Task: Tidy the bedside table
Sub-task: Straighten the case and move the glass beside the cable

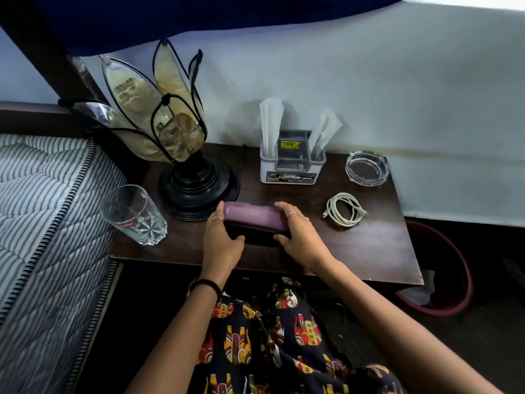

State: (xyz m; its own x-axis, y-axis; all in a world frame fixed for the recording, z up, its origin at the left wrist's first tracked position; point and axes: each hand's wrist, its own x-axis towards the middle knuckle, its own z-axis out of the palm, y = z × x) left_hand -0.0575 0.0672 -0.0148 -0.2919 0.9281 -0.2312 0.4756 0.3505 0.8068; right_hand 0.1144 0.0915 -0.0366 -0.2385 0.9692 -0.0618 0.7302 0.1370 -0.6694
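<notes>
My left hand (220, 245) and right hand (302, 237) gripping the ends of a long purple case (251, 217), near the front edge of the dark wooden tabletop (369, 251), between a clear drinking glass (133, 214) and coiled white cable (343, 209)

Both forearms were bare, with no sleeves in view. The left hand (221, 245) wore a thin ring (217, 218) on one finger, and a black band (205, 285) circled its wrist. The right hand (301, 237) carried a ring (292, 214) too. The garment (272, 342) below was black, printed with red, yellow and white motifs.
</notes>
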